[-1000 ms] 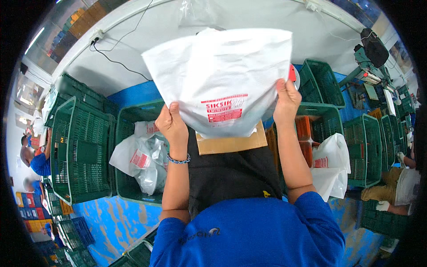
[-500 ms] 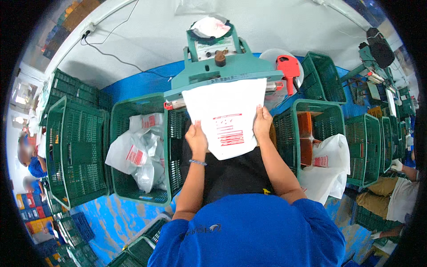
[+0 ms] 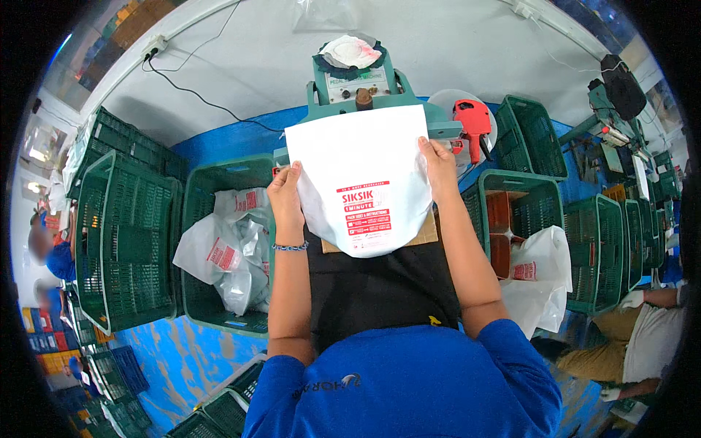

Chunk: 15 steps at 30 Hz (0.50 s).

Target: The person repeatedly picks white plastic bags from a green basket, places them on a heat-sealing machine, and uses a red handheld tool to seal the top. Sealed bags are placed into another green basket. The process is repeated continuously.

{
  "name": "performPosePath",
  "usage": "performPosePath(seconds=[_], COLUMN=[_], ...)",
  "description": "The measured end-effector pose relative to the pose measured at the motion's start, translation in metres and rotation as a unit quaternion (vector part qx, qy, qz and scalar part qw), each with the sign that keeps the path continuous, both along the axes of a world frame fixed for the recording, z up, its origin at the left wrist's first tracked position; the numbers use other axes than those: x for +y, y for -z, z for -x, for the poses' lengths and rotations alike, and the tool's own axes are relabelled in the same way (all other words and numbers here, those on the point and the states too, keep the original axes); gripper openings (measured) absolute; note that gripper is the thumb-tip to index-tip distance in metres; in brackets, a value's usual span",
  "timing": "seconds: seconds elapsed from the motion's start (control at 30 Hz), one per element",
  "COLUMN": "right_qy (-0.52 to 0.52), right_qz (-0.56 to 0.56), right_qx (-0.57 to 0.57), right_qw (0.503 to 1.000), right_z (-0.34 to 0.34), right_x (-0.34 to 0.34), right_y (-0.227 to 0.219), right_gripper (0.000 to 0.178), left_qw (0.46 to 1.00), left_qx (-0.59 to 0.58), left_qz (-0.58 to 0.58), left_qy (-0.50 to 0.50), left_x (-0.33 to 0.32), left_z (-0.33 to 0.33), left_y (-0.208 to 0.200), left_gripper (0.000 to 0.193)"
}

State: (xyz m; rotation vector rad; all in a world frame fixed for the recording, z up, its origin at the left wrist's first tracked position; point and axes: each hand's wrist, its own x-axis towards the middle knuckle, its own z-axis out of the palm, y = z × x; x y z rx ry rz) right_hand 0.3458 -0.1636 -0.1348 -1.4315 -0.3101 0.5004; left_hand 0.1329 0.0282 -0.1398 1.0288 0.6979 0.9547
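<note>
A black cable (image 3: 212, 108) crosses the white wall (image 3: 263, 66); far right is a co-worker (image 3: 652, 342).

The bag (image 3: 347, 157) looks like smooth white plastic with a soft sheen, and the bags (image 3: 244, 281) in the crate (image 3: 193, 292) like creased, shinier film. That crate is slotted hard plastic, the machine (image 3: 347, 82) looks like green-painted metal, and the tool (image 3: 471, 119) glossy red plastic. The shirt (image 3: 409, 372) is soft matt cloth, the board (image 3: 428, 230) dull brown cardboard, the wall (image 3: 248, 66) smooth and matt, the floor (image 3: 182, 365) scuffed, patchy blue.
</note>
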Motion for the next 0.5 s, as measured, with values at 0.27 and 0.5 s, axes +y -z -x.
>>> performPosePath(seconds=[0.27,0.5], right_qy=[0.041,0.047], right_qz=[-0.013,0.011], right_qx=[0.198,0.141], right_qw=[0.979,0.989], right_z=[0.027,0.012], right_x=[-0.012,-0.003], right_y=[0.058,0.052], right_gripper=[0.018,0.021], left_qw=[0.990,0.990], left_qx=[0.113,0.091], left_qz=[0.085,0.110], left_qy=[-0.029,-0.014], left_x=[-0.004,0.005], left_z=[0.040,0.035], left_y=[0.048,0.050], left_gripper=[0.014,0.015])
